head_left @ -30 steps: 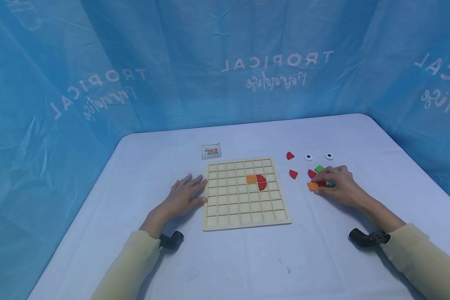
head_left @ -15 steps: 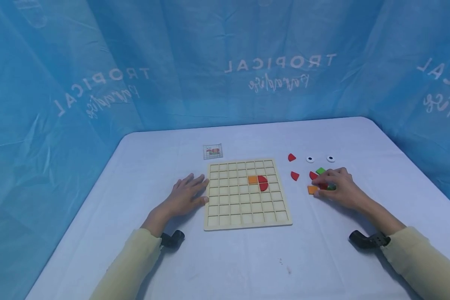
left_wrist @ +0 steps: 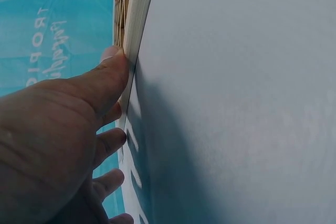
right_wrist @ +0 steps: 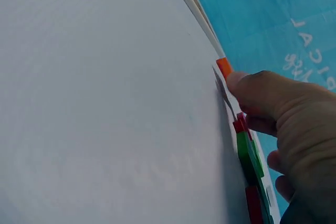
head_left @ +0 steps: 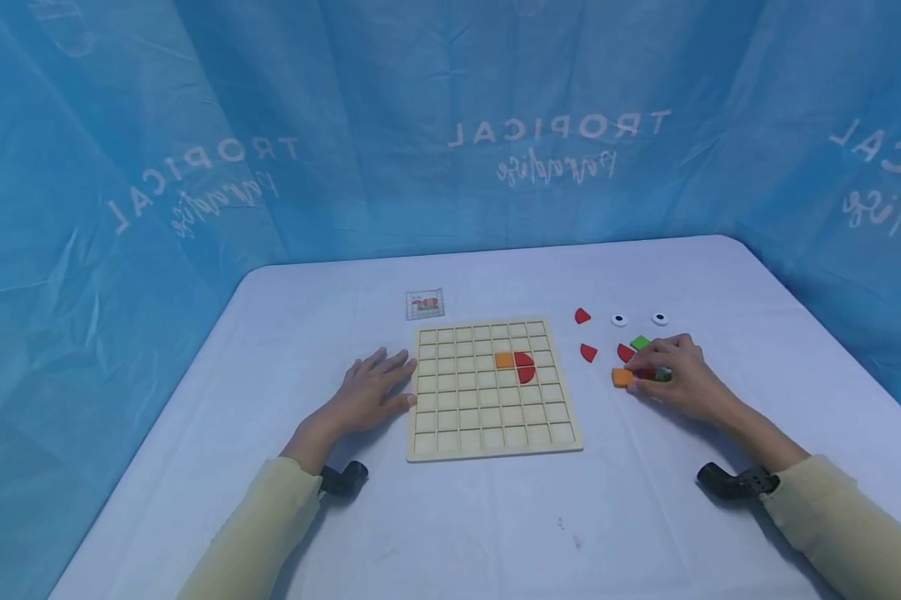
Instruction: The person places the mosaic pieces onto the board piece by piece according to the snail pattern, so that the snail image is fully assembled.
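Observation:
A pale wooden grid board (head_left: 495, 392) lies mid-table, with an orange square tile (head_left: 504, 360) and two red quarter-round tiles (head_left: 526, 375) in its cells. My left hand (head_left: 375, 392) rests at the board's left edge, fingers spread; in the left wrist view the thumb (left_wrist: 113, 72) touches its side. To the right of the board, my right hand (head_left: 675, 373) pinches another orange square tile (head_left: 621, 378) between thumb and fingers. The right wrist view shows this orange tile (right_wrist: 224, 67) held just off the cloth, with a shadow beneath. Red and green tiles under that hand are partly hidden.
Loose red quarter-round tiles (head_left: 588, 353), a green tile (head_left: 640, 343) and two white eye discs (head_left: 659, 318) lie around the right hand. Behind the board sits a small picture card (head_left: 424, 304). A blue printed curtain (head_left: 420, 167) hangs beyond the white table (head_left: 480, 525).
The orange tile in my right hand has tilted and come up slightly from the cloth. My left hand has stayed at the board's edge. The head view has shifted a little.

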### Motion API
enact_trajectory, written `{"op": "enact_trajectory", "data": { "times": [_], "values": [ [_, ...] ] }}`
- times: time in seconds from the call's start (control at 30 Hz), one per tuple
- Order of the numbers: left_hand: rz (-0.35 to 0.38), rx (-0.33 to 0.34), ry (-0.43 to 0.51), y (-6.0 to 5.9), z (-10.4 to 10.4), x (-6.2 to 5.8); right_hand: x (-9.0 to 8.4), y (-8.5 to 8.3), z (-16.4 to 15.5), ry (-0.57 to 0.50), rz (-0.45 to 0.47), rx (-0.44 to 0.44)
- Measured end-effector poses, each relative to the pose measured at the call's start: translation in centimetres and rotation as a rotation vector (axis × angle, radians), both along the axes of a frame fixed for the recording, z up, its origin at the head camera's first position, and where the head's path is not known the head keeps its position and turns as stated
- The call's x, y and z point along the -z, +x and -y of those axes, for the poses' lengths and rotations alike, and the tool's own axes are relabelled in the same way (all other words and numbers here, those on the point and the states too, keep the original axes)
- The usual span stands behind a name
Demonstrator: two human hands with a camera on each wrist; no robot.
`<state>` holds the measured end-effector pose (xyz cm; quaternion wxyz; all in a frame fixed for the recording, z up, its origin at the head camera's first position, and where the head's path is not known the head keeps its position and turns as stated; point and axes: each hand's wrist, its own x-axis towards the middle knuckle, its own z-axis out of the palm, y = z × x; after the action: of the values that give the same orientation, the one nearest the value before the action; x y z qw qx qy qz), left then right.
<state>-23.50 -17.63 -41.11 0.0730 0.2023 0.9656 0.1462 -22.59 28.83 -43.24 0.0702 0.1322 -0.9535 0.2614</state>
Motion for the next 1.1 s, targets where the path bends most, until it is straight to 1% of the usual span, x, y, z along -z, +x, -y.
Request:
{"op": "enact_trajectory", "data": {
  "times": [0.07, 0.23, 0.3, 0.5, 0.67, 0.8, 1.1],
  "values": [
    [-0.002, 0.002, -0.001, 0.0, 0.0, 0.1, 0.0, -0.1, 0.4, -0.014, -0.014, -0.006],
    [0.003, -0.005, -0.007, 0.0, -0.1, 0.0, -0.6, -0.6, 2.4, -0.092, -0.054, -0.048],
    [0.008, -0.009, -0.012, 0.0, -0.1, 0.0, -0.8, -0.8, 3.5, -0.122, -0.038, -0.057],
    [0.015, -0.014, -0.022, -0.1, -0.1, 0.2, -1.0, -1.4, 7.4, -0.152, 0.007, -0.075],
    [0.022, -0.016, -0.020, -0.2, -0.1, 0.3, -0.8, -1.9, 10.5, -0.152, 0.034, -0.096],
    [0.026, -0.015, -0.017, -0.1, -0.1, 0.3, -0.5, -2.1, 12.4, -0.146, 0.026, -0.112],
    [0.016, -0.018, -0.026, 0.0, -0.2, 0.0, -0.1, -2.6, 14.7, -0.104, -0.058, -0.148]
  ]
}}
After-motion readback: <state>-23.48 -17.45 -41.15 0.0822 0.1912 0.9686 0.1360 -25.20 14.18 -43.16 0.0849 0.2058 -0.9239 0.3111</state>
